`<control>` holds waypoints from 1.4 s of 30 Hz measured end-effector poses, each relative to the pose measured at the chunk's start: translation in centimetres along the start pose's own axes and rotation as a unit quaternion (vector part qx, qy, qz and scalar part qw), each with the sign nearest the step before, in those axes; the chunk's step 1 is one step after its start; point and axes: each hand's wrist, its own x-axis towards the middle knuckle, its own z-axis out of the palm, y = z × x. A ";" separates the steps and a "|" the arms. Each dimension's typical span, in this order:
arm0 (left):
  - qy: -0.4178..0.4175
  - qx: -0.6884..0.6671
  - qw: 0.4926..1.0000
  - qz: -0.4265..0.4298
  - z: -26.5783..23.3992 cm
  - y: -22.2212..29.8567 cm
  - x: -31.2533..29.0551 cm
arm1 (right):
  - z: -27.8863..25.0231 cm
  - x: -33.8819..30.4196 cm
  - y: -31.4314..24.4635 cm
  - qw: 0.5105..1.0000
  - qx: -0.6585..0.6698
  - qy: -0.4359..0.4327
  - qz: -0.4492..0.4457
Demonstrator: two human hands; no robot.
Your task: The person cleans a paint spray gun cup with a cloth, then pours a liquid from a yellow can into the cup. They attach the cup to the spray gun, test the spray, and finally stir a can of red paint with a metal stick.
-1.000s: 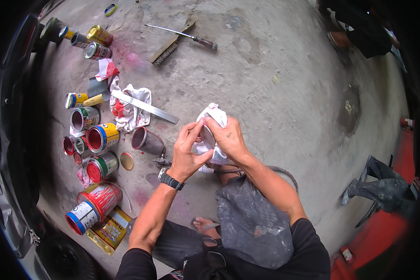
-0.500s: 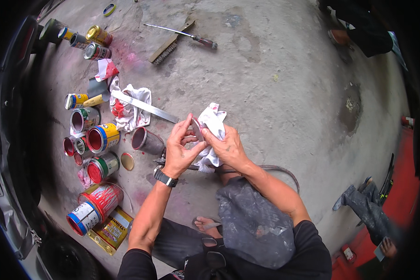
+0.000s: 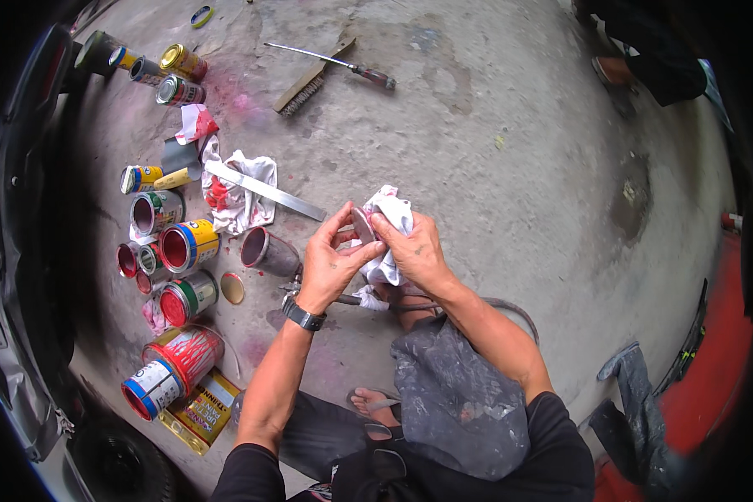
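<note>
My left hand [image 3: 330,266] pinches a small round lid [image 3: 361,226] by its edge, fingers at the back and thumb at the front. A white rag [image 3: 391,203] with faint red marks is bunched in my right hand [image 3: 420,251], pressed against the lid's right side. Just left of my left wrist lies a dark cup [image 3: 269,253] smeared inside with paint, with what looks like a spray gun [image 3: 292,286] at its base. A metal strip [image 3: 268,192] lies past my left fingertips, partly over a red-stained cloth [image 3: 248,213].
Several open paint cans [image 3: 191,247] crowd the floor at left, beside a car [image 3: 25,335]. A wire brush [image 3: 309,84] and a screwdriver [image 3: 364,74] lie farther off. A hose [image 3: 510,308] curves behind my right forearm. Other people's legs [image 3: 644,402] show at right.
My hands have shifted slightly right, and the left fingers have closed in around the lid. The rag is bunched closer behind it. At right, a person's legs have moved.
</note>
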 end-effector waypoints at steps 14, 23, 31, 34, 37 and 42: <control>0.014 0.105 0.989 0.100 -0.1 -2.7 -0.4 | 0.2 0.5 1.6 0.998 -0.059 -0.007 -0.026; -0.024 0.199 0.963 0.179 -0.4 -1.8 -0.7 | -0.1 0.4 0.5 0.998 -0.051 -0.020 0.040; -0.049 0.312 0.910 0.268 -0.8 -0.6 -0.4 | -0.3 0.8 1.0 0.999 -0.010 -0.021 0.031; 0.052 0.167 0.980 0.094 0.6 0.7 -1.3 | -0.1 0.3 1.2 0.999 0.025 -0.021 0.038; 0.013 0.086 0.996 -0.006 -0.2 -0.4 -0.4 | 0.0 0.0 1.1 0.996 0.071 -0.022 0.044; -0.007 0.224 0.961 0.161 0.4 -0.4 -0.7 | -0.9 1.4 2.0 0.998 0.023 -0.029 0.049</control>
